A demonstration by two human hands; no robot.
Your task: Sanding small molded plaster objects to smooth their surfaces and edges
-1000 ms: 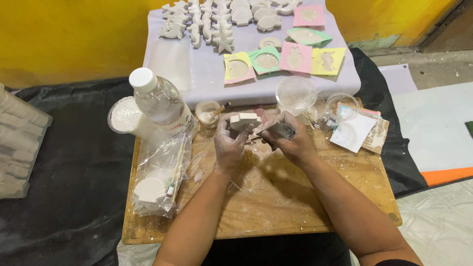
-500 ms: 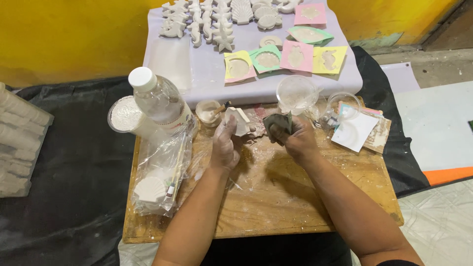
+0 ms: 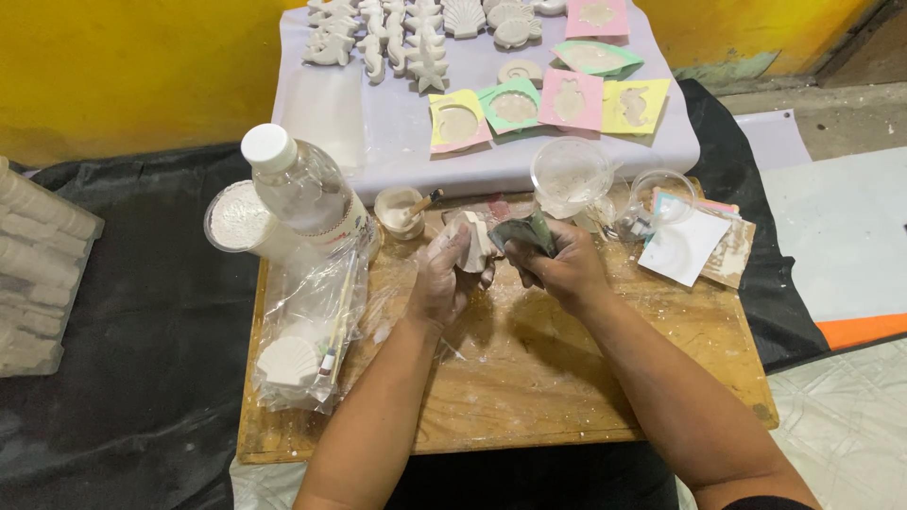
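My left hand (image 3: 440,274) holds a small white plaster cast (image 3: 474,244) upright over the wooden board (image 3: 529,397). My right hand (image 3: 565,266) grips a folded grey-green piece of sandpaper (image 3: 522,233) pressed against the cast's right side. Both hands are dusted with white powder. They work near the board's far edge, just in front of a small cup with a stick (image 3: 401,209) in it.
A clear water bottle (image 3: 304,189) and a tub of white powder (image 3: 238,216) stand at left, above a plastic bag with a shell cast (image 3: 291,360). Clear cups (image 3: 570,173) and paper scraps (image 3: 688,247) lie at right. Coloured moulds (image 3: 569,99) and finished casts (image 3: 406,33) cover the lilac surface behind.
The cast has been turned upright in my left hand, and my right hand has shifted the sandpaper against its side. Both hands stay in about the same place.
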